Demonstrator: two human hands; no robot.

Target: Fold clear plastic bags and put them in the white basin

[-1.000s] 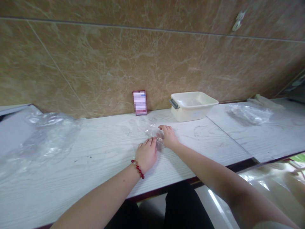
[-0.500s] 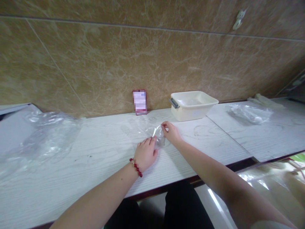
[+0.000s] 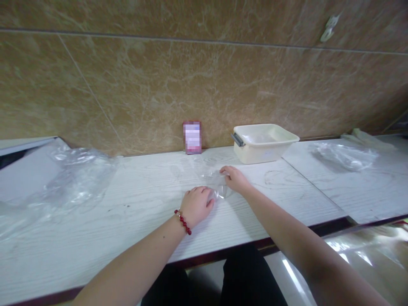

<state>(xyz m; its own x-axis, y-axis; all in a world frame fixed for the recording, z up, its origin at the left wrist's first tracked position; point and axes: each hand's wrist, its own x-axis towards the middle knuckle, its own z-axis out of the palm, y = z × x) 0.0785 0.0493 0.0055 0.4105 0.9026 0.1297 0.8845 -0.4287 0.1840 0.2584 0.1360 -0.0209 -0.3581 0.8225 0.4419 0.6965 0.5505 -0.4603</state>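
A small clear plastic bag (image 3: 220, 190) lies between my hands on the white wood-grain table (image 3: 143, 238). My left hand (image 3: 196, 205), below a red bead bracelet (image 3: 183, 222), has its fingers curled in on the near left edge of the bag. My right hand (image 3: 235, 177) is closed, with thumb and fingertips pinching the bag's far right part. More thin clear film (image 3: 204, 163) spreads over the tabletop just beyond my hands; where one piece ends and another starts I cannot tell.
A cream plastic bin (image 3: 264, 146) with a grey handle stands against the marbled wall, right of a card in a dark red frame (image 3: 192, 138). Large clear plastic sheeting (image 3: 79, 174) lies left. Another heap of clear plastic (image 3: 347, 156) lies right. The table's front edge borders my legs.
My left fingers, flatter on the bag before, have curled in around its edge. The right hand has shifted slightly, and the bag between them has bunched lower. The view has moved a little left.
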